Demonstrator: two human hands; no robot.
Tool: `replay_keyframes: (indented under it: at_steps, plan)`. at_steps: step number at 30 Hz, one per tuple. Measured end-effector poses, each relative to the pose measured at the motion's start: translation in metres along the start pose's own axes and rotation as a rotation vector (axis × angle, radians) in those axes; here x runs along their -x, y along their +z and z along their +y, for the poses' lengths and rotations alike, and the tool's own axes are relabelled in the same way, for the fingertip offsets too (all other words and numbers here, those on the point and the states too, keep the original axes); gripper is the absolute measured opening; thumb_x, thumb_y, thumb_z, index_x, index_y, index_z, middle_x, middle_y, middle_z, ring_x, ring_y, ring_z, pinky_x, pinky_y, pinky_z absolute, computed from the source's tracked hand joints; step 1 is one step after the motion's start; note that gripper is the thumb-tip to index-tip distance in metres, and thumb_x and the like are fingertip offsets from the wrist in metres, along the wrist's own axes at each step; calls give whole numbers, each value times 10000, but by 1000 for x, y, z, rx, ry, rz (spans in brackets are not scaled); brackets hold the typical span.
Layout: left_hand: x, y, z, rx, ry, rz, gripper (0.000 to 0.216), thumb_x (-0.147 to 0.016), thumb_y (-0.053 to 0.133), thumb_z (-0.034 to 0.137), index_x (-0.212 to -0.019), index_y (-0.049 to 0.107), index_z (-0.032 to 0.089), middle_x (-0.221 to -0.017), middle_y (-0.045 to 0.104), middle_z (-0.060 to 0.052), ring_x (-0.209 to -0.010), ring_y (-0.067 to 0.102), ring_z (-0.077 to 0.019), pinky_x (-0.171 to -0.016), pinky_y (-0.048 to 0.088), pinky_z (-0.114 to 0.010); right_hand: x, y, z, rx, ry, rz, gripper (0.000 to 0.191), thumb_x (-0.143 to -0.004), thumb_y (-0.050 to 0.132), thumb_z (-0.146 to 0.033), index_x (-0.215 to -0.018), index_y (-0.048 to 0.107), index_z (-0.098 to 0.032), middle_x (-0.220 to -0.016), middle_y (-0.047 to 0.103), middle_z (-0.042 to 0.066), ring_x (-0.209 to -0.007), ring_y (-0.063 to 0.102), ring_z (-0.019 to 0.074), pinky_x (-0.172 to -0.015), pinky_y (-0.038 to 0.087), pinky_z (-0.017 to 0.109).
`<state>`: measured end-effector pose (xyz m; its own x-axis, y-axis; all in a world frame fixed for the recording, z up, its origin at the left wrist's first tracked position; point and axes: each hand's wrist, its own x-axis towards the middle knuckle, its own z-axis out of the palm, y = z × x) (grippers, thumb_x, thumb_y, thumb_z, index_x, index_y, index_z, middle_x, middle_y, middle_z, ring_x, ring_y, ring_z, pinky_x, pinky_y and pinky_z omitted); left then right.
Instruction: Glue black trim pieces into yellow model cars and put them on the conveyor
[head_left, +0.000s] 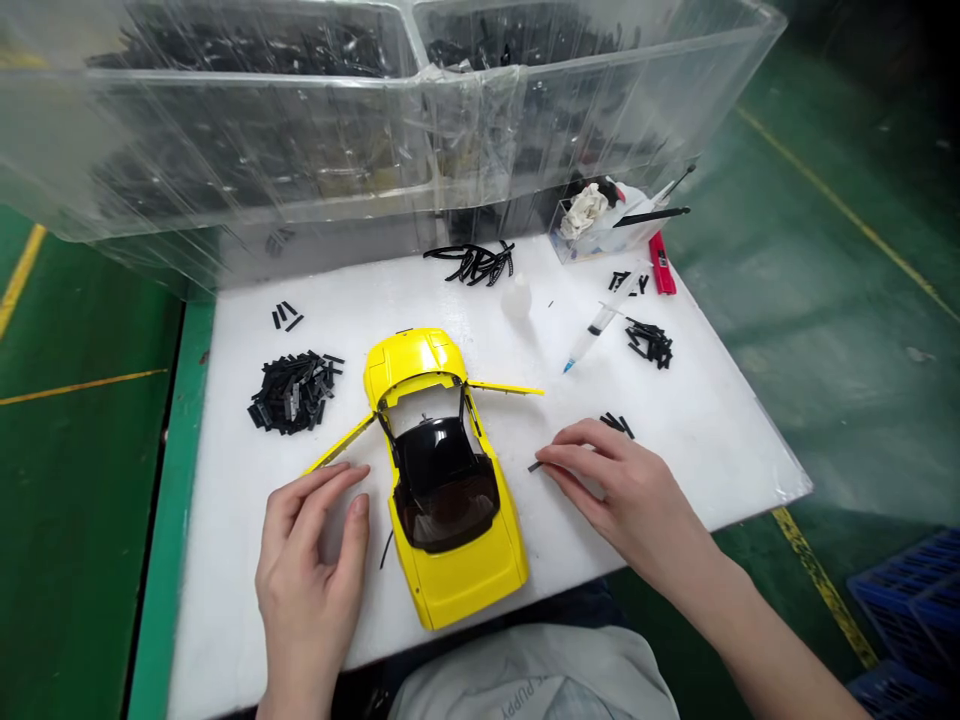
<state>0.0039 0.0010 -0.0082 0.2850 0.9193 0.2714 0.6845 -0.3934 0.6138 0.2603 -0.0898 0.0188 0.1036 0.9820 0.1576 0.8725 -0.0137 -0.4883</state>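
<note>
Doors [506,388] spread, seemingly for access, the yellow car body [469,580] lay at frame centre beside the left hand [309,565], its fingers [328,498] loosely parted, while the right hand [634,490] pinched a black strip [533,467] by one end, likely for control.

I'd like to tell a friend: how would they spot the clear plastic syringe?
On the flat white tabletop, find the glossy yellow model car body. Look right, past its open right-hand yellow door: the clear plastic syringe lies slanted between a translucent white bottle and a heap of short black strips. Unlike both neighbours, it has a blue tip.
</note>
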Motion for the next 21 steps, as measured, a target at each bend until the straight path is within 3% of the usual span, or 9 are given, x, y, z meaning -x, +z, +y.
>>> replay_keyframes:
  at_steps: [4,10,17,21]
  plan:
    - [0,0,1,-4,3,-5,196,-945,539,280,-1081,661,211,-1094,602,-68,-1035,586,-211,-944,470,-366,-7,-1,3,37,-131,-117,193,-937,506,-111,-982,691,-139,-891,689,90,-802,646,201,-672,556,315]
    - [-1,-1,1,2,2,-14,188,-944,538,260,-1082,658,215,-1095,600,-65,-1042,584,-206,-943,474,-358,-19,-9,-3,-3,5,-322,181,-898,526,-73,-887,671,-181,-937,675,81,-805,661,189,-682,575,298]
    - [0,-2,1,-2,4,-15,188,-949,536,258,-1077,661,202,-1089,599,-65,-1035,585,-196,-934,471,-338,-17,-11,-4,-27,113,-329,145,-873,563,-61,-883,649,-177,-870,659,59,-740,640,186,-627,549,306]
    - [-1,-2,2,13,-2,-17,186,-947,539,251,-1075,663,199,-1095,596,-69,-1036,583,-199,-934,474,-346,-31,-11,-10,-314,156,-228,126,-880,599,-107,-916,685,-191,-890,699,29,-737,657,141,-653,561,256]
